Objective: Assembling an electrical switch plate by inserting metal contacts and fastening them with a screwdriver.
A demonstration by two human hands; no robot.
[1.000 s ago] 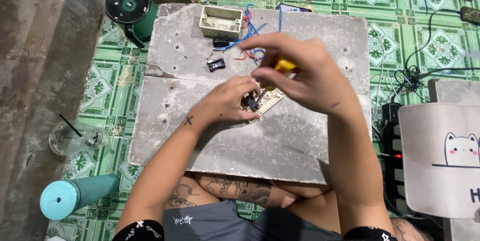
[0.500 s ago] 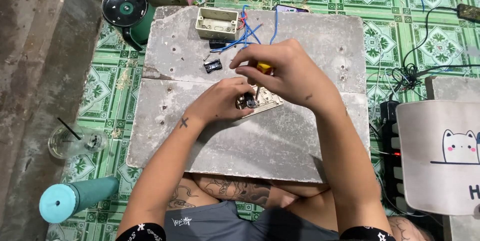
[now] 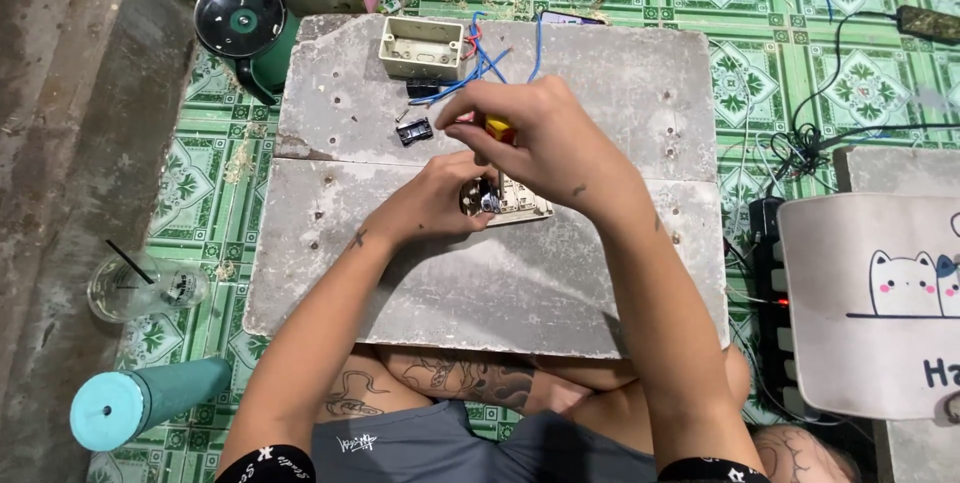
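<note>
Two hands: both mine, working over the grey slab (image 3: 500, 283).
Left hand (image 3: 425, 208): clenched on the cream switch plate (image 3: 515, 205), pinning it flat mid-slab.
Right hand (image 3: 545, 138): wrapped tight round a yellow-handled screwdriver (image 3: 498, 129), tip down at the plate; the tip itself is probably on a screw, though my fingers hide it.
Nearby: cream wall box (image 3: 422, 48) with blue wires (image 3: 480, 68), small black part (image 3: 414, 130).
Risk: if the tip slips it could jab my left fingers, or the plate could skid.

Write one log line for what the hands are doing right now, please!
left hand: steadies switch plate on slab | right hand: grip on yellow-handled screwdriver, tip down at plate | behind: cream box, blue wires
</note>
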